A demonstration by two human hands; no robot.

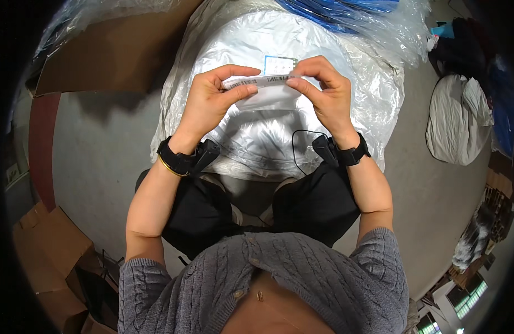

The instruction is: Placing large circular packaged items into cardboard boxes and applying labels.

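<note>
Between my two hands is a white sheet of barcode labels [262, 82], held by its left and right ends and folded or bent along its upper edge. My left hand [215, 97] pinches the left end between thumb and fingers. At the right end my right hand [326, 92] does the same, thumb in front and fingers behind. Below them lies a large round bundle in shiny clear plastic wrap [257, 33]. A small printed label with a blue edge [280, 65] shows on or just above the wrap, behind the sheet.
A brown cardboard box [118, 50] stands at the far left, and more opened cardboard [51, 250] lies at the near left. Blue items in clear plastic [335, 14] are beyond the bundle. To the right, a pale cloth-like bundle [454, 119] rests on the grey floor [413, 211].
</note>
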